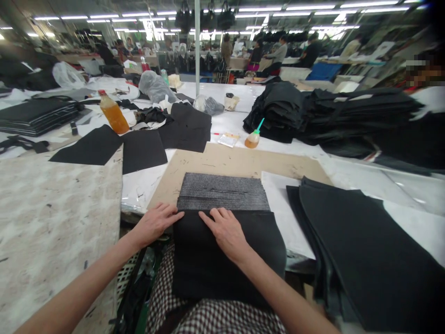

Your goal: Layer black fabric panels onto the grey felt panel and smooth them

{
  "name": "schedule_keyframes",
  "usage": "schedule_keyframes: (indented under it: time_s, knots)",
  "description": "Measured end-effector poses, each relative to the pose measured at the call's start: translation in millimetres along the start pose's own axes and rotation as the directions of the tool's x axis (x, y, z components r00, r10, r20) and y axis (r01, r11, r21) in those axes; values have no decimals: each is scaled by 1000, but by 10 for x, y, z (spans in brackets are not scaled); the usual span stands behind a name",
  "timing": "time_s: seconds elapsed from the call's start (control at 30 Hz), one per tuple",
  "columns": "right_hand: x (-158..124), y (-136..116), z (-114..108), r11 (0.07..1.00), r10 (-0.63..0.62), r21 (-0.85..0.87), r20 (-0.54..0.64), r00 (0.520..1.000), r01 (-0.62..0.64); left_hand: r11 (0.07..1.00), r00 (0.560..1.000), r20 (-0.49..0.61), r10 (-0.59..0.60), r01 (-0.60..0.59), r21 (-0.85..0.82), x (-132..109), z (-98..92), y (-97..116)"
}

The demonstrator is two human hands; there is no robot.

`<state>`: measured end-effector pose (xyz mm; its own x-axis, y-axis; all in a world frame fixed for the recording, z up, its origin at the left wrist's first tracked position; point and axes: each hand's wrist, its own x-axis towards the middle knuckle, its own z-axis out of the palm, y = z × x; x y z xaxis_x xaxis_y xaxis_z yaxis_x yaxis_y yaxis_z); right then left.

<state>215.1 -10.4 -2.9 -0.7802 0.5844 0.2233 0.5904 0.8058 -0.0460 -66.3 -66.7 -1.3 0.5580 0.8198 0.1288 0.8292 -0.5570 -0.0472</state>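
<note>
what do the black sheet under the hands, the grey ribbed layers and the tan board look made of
Black sheet: perhaps synthetic leather or coated fabric; smooth, dull surface, draping over the table edge.
Grey ribbed layers: possibly fabric or fabric-backed material; mottled grey with fine lines, exact make unclear.
Tan board: likely cardboard or fibreboard; flat, matte and brown, with dark scuffs.

The white table (227,123) bears a squeeze bottle (252,140) and a tan board (219,158) (scuffed) under grey pieces (224,187).
</note>
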Motion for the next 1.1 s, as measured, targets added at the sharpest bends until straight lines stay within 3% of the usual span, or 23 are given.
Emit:
schedule_keyframes:
  time_s: [0.23,0.37,0.53,0.63,0.83,1.0,1.1]
  knots:
    - [-29,9,-4,1000,11,3,-42,999,-11,973,973,-17,-230,229,-29,-164,-158,7]
    - [-36,-1,-12,1000,6,16,-64,998,-5,951,945,-124,-304,295,-89,96,-182,265]
    - [-155,120,0,999,27,33,-66,997,-25,967,964,-77,-255,253,-32,483,-36,574]
    - [-362,352,-25,996,87,16,-49,995,-86,958,956,-55,-287,286,-27,517,25,559]
    - [-660,746,-217,975,213,-59,-2,977,-212,928,952,-2,-305,296,-227,476,-14,464]
    - [-440,651,-309,975,202,-88,-19,979,-203,852,951,18,-308,284,-440,453,-98,481]
    - [-316,564,-235,989,146,-23,-57,988,-147,772,918,89,-388,375,-514,454,-131,476]
